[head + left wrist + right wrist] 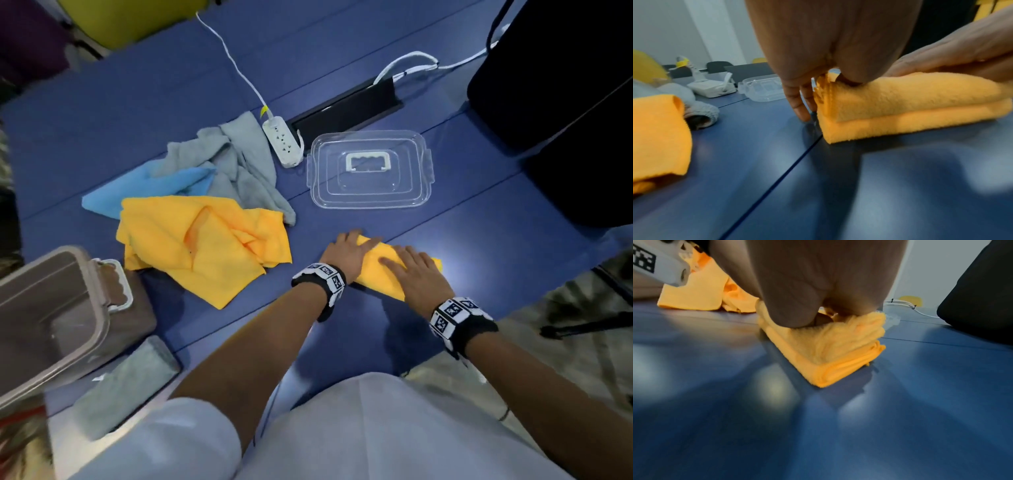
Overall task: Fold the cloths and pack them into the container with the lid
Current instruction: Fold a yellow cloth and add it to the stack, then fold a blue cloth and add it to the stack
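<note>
The folded yellow cloth point(910, 105) looks soft and fuzzy, like a towel. The blue table point(479, 212) is smooth and a bit shiny. At 12 o'clock from the cloth lies a clear, shiny plastic lid point(371, 192) with a white plastic handle point(369, 161).

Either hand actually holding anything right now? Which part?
Both hands are on the folded yellow cloth: left hand at its far-left end, right hand pressing flat on its top. Nothing is lifted.
</note>
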Motion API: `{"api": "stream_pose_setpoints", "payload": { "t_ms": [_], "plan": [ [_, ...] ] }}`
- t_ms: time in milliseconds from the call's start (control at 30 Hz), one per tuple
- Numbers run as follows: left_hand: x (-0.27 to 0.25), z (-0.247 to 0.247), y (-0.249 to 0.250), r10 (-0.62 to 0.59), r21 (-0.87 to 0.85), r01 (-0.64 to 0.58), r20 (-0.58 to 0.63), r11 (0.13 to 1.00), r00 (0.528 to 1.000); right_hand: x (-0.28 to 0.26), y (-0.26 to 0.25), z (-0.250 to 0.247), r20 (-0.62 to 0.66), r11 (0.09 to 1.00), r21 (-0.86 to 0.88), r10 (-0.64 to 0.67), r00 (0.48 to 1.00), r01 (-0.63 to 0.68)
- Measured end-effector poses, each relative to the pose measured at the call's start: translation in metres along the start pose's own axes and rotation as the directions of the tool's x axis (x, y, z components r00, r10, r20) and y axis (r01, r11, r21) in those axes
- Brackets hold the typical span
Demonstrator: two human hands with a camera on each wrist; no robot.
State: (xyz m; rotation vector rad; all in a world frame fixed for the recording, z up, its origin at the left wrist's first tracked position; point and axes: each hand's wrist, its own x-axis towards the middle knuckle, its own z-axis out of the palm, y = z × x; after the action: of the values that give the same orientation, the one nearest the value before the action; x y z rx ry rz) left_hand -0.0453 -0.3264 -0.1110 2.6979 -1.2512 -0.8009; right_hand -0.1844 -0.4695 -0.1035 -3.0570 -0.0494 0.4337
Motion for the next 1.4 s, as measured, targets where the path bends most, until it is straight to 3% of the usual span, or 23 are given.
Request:
{"api": "stream_pose_setpoints", "payload": {
  "t_ms": [167, 333, 467, 533, 633, 700, 733, 867, 967, 1033, 1133, 1200, 1233, 1300, 1333, 1400],
  "plan": [
    [-0.006, -0.037, -0.044, -0.134, -0.215, 0.097, -0.163, 0.972, 0.978, 0.036, -0.020, -0.043, -0.181, 0.989, 0.145, 0.043, 0.983, -0.016],
    [-0.025, -0.108, -0.129, -0.337, -0.084, 0.330, -0.379, 0.940, 0.862, 0.068, -0.051, -0.082, -0.244, 0.954, 0.298, 0.057, 0.968, 0.019],
    [-0.055, -0.149, -0.203, -0.461, 0.070, 0.545, -0.450, 0.836, 0.765, 0.084, -0.080, -0.092, -0.217, 0.932, 0.360, 0.041, 0.975, 0.041],
    [-0.069, -0.157, -0.230, -0.499, 0.125, 0.584, -0.399, 0.802, 0.770, 0.086, -0.091, -0.093, -0.188, 0.927, 0.372, 0.020, 0.982, 0.052],
    [-0.092, -0.159, -0.259, -0.486, 0.066, 0.523, -0.285, 0.850, 0.826, 0.093, -0.112, -0.099, -0.162, 0.919, 0.385, -0.029, 0.986, 0.090],
    [-0.107, -0.168, -0.261, -0.423, -0.019, 0.443, -0.337, 0.896, 0.841, 0.100, -0.126, -0.107, -0.162, 0.912, 0.395, -0.051, 0.985, 0.112],
    [-0.115, -0.177, -0.257, -0.399, -0.062, 0.411, -0.407, 0.910, 0.822, 0.104, -0.134, -0.114, -0.187, 0.900, 0.414, -0.062, 0.980, 0.136],
    [-0.159, -0.239, -0.238, -0.397, -0.211, 0.356, -0.689, 0.910, 0.606, 0.112, -0.169, -0.152, -0.435, 0.790, 0.511, -0.100, 0.895, 0.338],
    [-0.205, -0.301, -0.226, -0.396, -0.239, 0.394, -0.832, 0.888, 0.388, 0.109, -0.197, -0.185, -0.618, 0.704, 0.529, -0.064, 0.783, 0.474],
    [-0.234, -0.337, -0.217, -0.361, -0.278, 0.295, -0.889, 0.914, 0.281, 0.107, -0.213, -0.209, -0.680, 0.650, 0.577, 0.048, 0.732, 0.494],
    [-0.276, -0.373, -0.208, -0.219, -0.218, 0.018, -0.969, 0.976, 0.113, 0.107, -0.230, -0.247, -0.756, 0.599, 0.583, 0.151, 0.638, 0.549],
    [-0.299, -0.381, -0.197, -0.156, -0.177, -0.149, -0.977, 0.973, 0.143, 0.106, -0.241, -0.270, -0.751, 0.559, 0.595, 0.131, 0.647, 0.578],
    [-0.311, -0.382, -0.186, -0.128, -0.149, -0.144, -0.981, 0.978, 0.144, 0.106, -0.246, -0.279, -0.733, 0.534, 0.613, 0.108, 0.672, 0.582],
    [-0.326, -0.383, -0.168, -0.096, -0.105, -0.109, -0.992, 0.989, 0.079, 0.107, -0.256, -0.290, -0.695, 0.533, 0.636, 0.079, 0.715, 0.559],
    [-0.333, -0.380, -0.156, -0.129, -0.139, -0.119, -0.988, 0.983, 0.083, 0.108, -0.260, -0.293, -0.685, 0.559, 0.631, 0.077, 0.724, 0.538],
    [-0.345, -0.364, -0.141, -0.069, -0.103, -0.238, -0.987, 0.966, 0.146, 0.110, -0.261, -0.293, -0.669, 0.619, 0.625, 0.112, 0.735, 0.475]
  ]
}}
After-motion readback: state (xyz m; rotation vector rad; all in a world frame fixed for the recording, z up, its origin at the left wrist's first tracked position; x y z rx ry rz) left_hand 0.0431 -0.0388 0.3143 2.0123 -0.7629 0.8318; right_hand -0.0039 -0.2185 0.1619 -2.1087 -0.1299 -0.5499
